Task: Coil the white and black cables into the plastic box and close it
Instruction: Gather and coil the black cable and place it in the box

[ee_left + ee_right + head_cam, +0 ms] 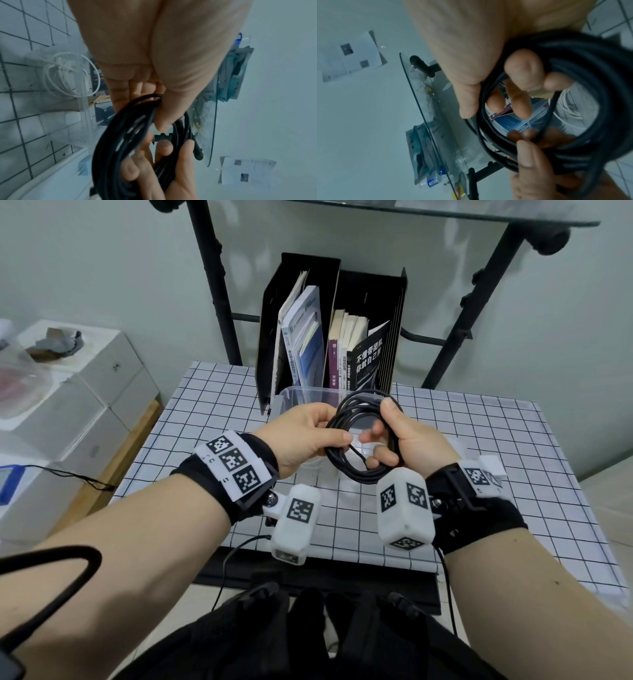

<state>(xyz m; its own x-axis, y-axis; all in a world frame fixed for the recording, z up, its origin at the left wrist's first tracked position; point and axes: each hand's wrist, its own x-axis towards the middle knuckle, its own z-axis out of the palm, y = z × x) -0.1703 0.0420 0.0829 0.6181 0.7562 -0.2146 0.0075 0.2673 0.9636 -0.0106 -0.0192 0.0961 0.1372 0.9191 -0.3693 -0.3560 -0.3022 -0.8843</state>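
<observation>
The forearms fill the near view w/ wrist cameras strapped on; above the checked table point(479, 440) the left hand point(301, 436) and right hand point(411, 436) both curl round the black cable point(359, 474), coiled, held over the plastic box point(301, 395); the white cable point(68, 75) sits coiled inside the box. Risk: loops could spring apart if either grip slackens, esp. the loose end near the left thumb.

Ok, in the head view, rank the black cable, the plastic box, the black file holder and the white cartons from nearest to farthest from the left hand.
1. black cable: held by the left hand.
2. plastic box: just beyond the hands.
3. black file holder: behind the box.
4. white cartons: far left, off the table.
</observation>
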